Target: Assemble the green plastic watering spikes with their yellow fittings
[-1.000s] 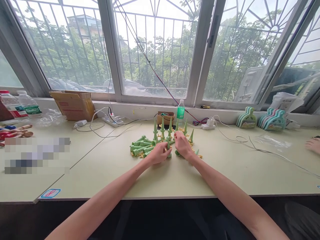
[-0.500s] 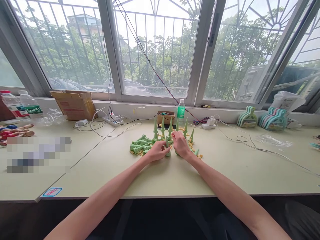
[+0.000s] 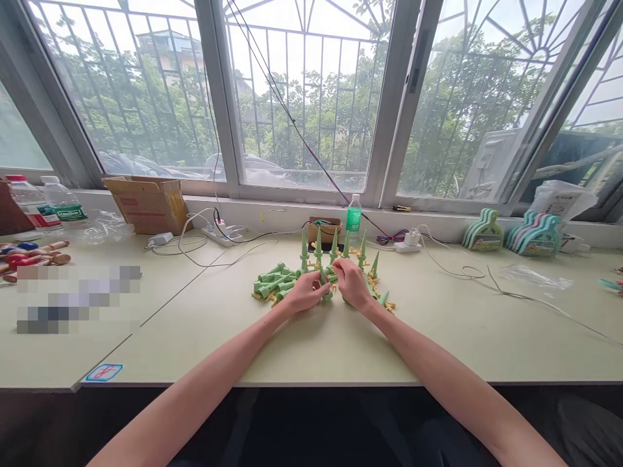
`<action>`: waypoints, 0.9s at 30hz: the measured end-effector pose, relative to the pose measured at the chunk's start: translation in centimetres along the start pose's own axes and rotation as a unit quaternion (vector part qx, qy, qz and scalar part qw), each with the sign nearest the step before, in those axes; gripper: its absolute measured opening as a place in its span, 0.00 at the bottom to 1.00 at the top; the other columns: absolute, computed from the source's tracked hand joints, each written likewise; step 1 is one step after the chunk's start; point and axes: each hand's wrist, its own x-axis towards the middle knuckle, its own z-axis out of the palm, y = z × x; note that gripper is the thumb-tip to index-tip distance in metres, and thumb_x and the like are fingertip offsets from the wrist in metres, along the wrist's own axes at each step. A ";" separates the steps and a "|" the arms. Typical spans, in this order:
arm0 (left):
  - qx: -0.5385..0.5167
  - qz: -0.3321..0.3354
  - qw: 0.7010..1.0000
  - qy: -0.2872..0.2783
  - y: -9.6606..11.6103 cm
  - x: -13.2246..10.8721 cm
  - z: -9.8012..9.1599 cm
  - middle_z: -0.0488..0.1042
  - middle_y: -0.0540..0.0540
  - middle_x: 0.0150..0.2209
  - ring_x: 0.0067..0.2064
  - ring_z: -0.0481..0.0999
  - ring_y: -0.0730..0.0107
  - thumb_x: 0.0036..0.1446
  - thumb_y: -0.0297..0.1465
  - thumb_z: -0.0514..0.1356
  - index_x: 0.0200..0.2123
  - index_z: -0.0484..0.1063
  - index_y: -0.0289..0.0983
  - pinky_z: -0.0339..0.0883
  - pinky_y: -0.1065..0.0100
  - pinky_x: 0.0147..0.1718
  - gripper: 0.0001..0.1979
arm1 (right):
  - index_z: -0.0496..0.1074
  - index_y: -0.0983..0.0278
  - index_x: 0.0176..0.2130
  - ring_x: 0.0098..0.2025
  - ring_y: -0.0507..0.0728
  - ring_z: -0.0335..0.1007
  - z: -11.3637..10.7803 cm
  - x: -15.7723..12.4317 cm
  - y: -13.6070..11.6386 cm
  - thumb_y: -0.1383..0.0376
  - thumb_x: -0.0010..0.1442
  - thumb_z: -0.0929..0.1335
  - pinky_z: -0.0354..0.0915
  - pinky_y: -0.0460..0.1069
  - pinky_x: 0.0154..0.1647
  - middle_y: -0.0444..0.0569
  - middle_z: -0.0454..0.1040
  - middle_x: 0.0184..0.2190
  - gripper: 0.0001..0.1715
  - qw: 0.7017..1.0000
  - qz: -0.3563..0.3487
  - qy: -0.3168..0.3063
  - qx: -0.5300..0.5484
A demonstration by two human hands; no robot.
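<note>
1. Head view, and from the left we begin with the loose green tubes [image 3: 272, 283], lying heaped on the bench [image 3: 341, 350], just beside the working hand; best leave that heap unbumped, since round pieces like these could well roll.

2. Here's the left hand [image 3: 304, 293], thumb and fingers wrapped around a green spike [image 3: 328, 296] near the front of the cluster, its pointed end tipped a little leftward. Is its base resting on the bench? Can't tell from here. A firm hold low down, close to the base, looks the steadiest choice.

3. Behind it, the standing spikes [image 3: 318, 250] make a row, points up, so any elbow room at the back is tight; short, small movements should keep them from toppling.

4. Now the right hand [image 3: 353, 285], just beside the held spike, fingers curled inward at the tips; whether they pinch anything, I can't tell. Good technique here would be the left hand bracing while the right makes the fine adjustments, square to the piece rather than pushing sideways.

5. Out to the right, small yellow pieces [image 3: 390, 306] lie scattered near that wrist, easy to sweep away, so a lifted forearm would help.
</note>
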 end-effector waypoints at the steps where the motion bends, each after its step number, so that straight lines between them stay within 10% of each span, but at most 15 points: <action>1: -0.008 0.002 1.000 0.012 0.0 0.0 0.0 0.73 0.46 0.29 0.26 0.69 0.73 0.55 0.39 0.58 0.33 0.71 0.34 0.64 0.72 0.25 0.13 | 0.68 0.64 0.37 0.36 0.55 0.64 0.0 0.0 0.0 0.69 0.65 0.57 0.60 0.48 0.39 0.50 0.69 0.34 0.12 1.000 -0.007 0.007 0.006; 27: -0.146 0.000 0.983 0.115 0.3 0.2 0.4 0.69 0.50 0.30 0.18 0.67 0.79 0.58 0.39 0.57 0.37 0.64 0.36 0.63 0.72 0.15 0.12 | 0.71 0.63 0.38 0.34 0.54 0.69 0.3 -0.3 -0.7 0.64 0.65 0.61 0.64 0.47 0.38 0.49 0.75 0.34 0.11 0.997 -0.019 -0.003 0.074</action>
